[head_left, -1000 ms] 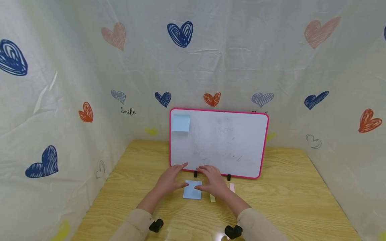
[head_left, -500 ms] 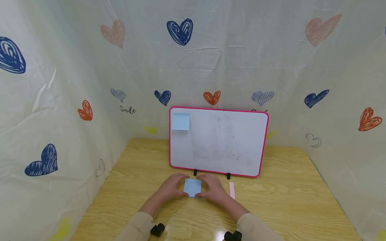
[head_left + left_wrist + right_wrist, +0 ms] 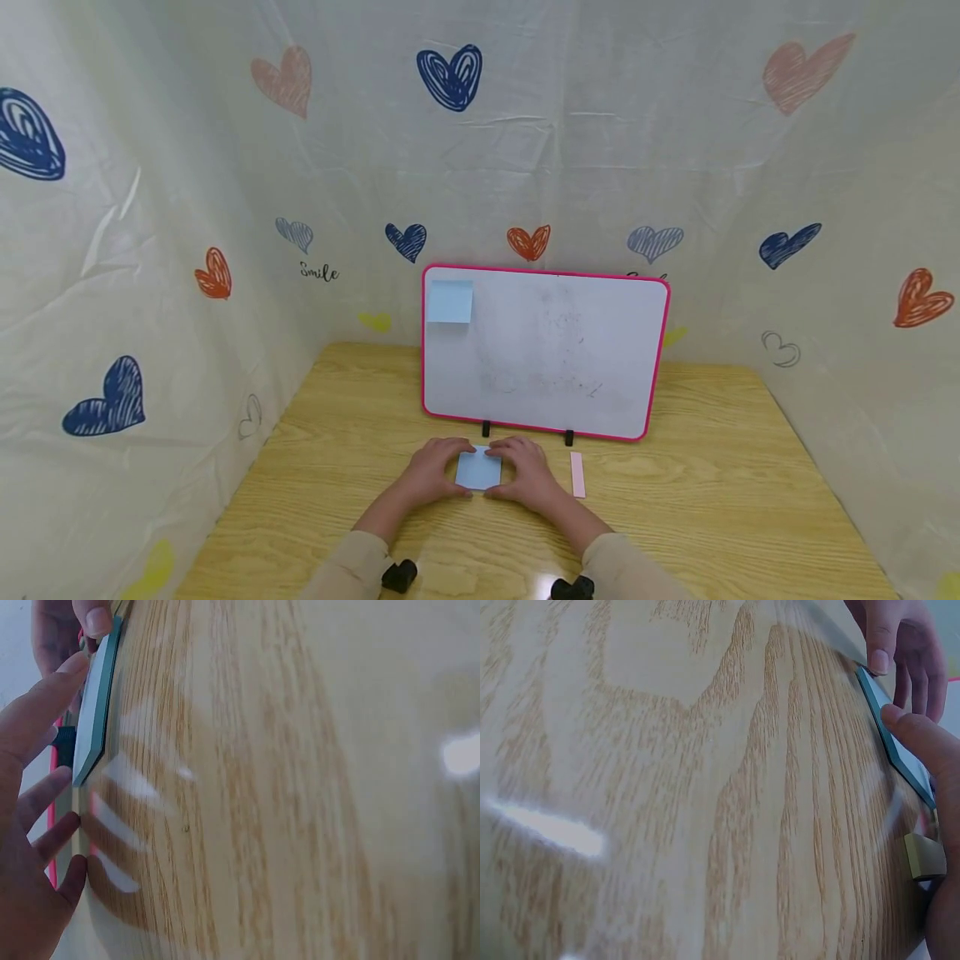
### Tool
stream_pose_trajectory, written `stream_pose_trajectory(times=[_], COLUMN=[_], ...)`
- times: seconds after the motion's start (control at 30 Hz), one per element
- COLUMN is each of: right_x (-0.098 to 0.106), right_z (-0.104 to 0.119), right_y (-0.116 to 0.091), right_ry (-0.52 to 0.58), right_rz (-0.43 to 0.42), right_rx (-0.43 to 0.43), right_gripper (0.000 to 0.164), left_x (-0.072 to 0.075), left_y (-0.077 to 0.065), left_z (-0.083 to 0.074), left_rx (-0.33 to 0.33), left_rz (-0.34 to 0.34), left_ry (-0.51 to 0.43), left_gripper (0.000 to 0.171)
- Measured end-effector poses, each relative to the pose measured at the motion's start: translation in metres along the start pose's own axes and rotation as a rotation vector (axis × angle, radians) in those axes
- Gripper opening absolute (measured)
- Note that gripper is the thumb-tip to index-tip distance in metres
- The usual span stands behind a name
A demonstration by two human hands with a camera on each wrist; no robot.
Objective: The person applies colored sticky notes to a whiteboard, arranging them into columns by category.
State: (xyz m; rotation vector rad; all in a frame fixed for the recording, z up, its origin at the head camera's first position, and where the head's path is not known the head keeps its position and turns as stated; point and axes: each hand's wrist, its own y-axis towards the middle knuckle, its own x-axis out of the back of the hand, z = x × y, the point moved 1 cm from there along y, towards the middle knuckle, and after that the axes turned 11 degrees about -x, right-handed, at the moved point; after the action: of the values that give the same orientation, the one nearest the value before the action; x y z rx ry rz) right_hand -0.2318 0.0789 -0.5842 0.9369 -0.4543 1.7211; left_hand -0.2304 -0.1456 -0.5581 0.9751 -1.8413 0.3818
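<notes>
A light blue sticky note pad [image 3: 478, 472] lies on the wooden table before the whiteboard, its thick edge [image 3: 96, 731] showing teal in the left wrist view. My left hand [image 3: 431, 472] holds its left side, thumb at the near edge and fingers at the far edge. Mirroring it, my right hand [image 3: 527, 475] holds the right side, and in the right wrist view its thumb [image 3: 894, 715] touches the pad [image 3: 909, 759]. The hands partly cover the pad's corners.
The pink-framed whiteboard [image 3: 555, 354] leans on black feet [image 3: 568, 438], a blue sticky note [image 3: 450, 302] at its upper left. Right of my right hand lies a pink strip [image 3: 577, 475]. A small yellow pad [image 3: 925, 856] appears in the right wrist view. A heart-print curtain [image 3: 570, 150] surrounds the table.
Both hands have drawn down and inward from hovering over the blue pad to gripping its sides. The yellow strip, visible a second ago, is now hidden in the head view.
</notes>
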Motion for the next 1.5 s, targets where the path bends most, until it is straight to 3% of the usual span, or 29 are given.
stream_pose_trajectory(times=[0.23,0.6,1.03,1.5], right_x=[0.0002,0.0007,0.0002,0.002], right_z=[0.0016,0.0024,0.0018,0.0023], right_y=[-0.002,-0.0017,-0.0026,-0.0025], right_ry=[0.001,0.001,-0.003,0.03], right_rz=[0.014,0.003,-0.017,0.037], right_rx=[-0.009,0.008,0.041,-0.023], right_gripper=[0.059,0.057,0.056,0.054], left_x=[-0.0019,-0.0012,0.0005,0.0036], left_y=[0.0001,0.0,-0.0002,0.0004], left_z=[0.0,-0.0009,-0.0011,0.0012], left_rx=[0.028,0.014,0.011,0.018], left_rz=[0.012,-0.016,-0.008,-0.007], left_ry=[-0.023,-0.043,-0.054,-0.112], left_gripper=[0.063,0.053,0.054,0.048])
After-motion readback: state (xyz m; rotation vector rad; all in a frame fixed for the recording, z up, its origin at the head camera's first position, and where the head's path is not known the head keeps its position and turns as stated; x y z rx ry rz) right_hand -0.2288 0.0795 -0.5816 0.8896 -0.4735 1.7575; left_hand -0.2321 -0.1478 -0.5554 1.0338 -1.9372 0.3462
